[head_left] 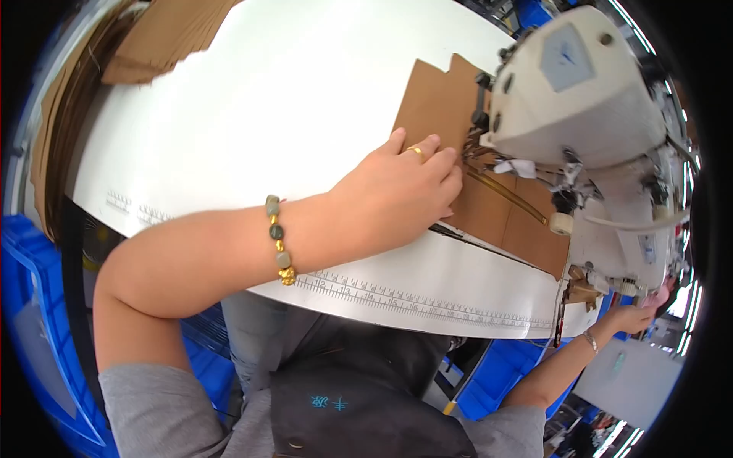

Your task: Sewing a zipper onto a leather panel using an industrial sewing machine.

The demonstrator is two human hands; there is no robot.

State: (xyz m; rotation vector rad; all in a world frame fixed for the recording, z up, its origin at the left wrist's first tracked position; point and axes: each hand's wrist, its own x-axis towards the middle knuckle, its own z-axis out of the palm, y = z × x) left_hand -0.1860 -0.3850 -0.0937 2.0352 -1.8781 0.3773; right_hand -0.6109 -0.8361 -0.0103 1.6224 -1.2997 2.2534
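My left hand [405,183] lies palm down on a flat brown piece [439,99], near the needle area of a white sewing machine [580,99]. Its fingers are stretched out and a little apart, with a gold ring on one. The brown piece runs under the machine head and has a notched far edge. A narrow gold-coloured strip [511,195] lies along it, and a dark edge shows on its near side. Far to the right, beyond the machine, my right hand [635,317] reaches toward something pink [658,294]; its fingers are too small and blurred to read.
Brown pieces [164,46] lie fanned at the table's far left, with more stacked [61,122] beside its edge. A printed ruler [397,301] follows the front edge of the white table [252,91]. Blue bins [34,275] stand below left, others [496,378] below right.
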